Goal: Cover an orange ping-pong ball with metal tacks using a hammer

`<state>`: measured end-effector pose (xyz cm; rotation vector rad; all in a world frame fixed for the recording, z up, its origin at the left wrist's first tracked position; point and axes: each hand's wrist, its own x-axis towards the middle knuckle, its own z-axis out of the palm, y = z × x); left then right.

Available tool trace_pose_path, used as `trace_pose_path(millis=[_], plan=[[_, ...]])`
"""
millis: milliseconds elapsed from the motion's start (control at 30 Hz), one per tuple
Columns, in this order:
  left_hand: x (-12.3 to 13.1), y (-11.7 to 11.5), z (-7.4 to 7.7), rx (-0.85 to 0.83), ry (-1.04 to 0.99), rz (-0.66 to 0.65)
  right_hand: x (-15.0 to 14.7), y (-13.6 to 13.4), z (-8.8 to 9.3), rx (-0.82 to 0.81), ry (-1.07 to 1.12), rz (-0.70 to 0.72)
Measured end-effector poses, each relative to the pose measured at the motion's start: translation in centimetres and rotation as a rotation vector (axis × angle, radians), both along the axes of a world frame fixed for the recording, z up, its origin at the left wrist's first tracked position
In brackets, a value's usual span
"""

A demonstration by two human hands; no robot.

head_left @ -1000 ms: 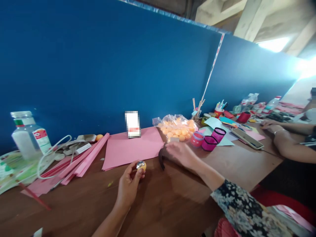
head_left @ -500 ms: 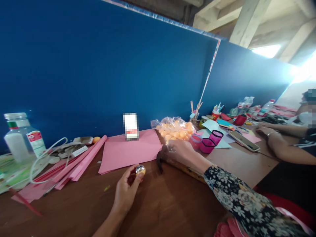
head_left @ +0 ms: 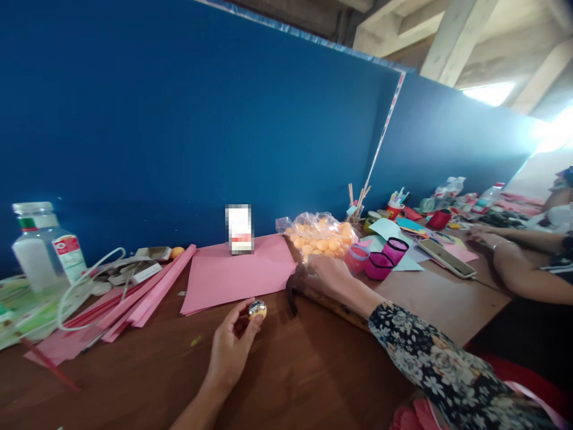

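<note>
Between the thumb and fingers of my left hand [head_left: 230,346] is a small round ball [head_left: 257,309], shiny silver on top and yellow-orange below. It is held just above the brown table, in front of the pink paper sheets. My right hand [head_left: 329,275] reaches over a hammer [head_left: 293,292] with a dark claw head and a wooden handle. Its fingers are blurred beside the hammer head and the near edge of a clear plastic bag of orange balls [head_left: 320,236]. Whether they grip the hammer is unclear.
Pink paper sheets [head_left: 237,275] lie at centre, pink strips [head_left: 147,292] and a clear bottle [head_left: 36,245] at left. Beyond my right hand are magenta mesh rings [head_left: 380,263], a phone [head_left: 447,258] and pens in a red cup [head_left: 394,209]. Another person's arms [head_left: 519,263] rest at right.
The whole view has shifted slightly, so things appear a little further right. Both hands keep nearly the same places, and the ball is still in my left hand.
</note>
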<state>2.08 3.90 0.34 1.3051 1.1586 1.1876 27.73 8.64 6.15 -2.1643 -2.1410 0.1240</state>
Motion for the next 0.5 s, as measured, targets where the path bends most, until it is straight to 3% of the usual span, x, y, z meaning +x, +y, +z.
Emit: trace_pose_path(millis=[500], plan=[[-0.18, -0.06, 0.21, -0.030, 0.028, -0.006, 0.21, 0.38, -0.04, 0.010, 0.016, 0.042]])
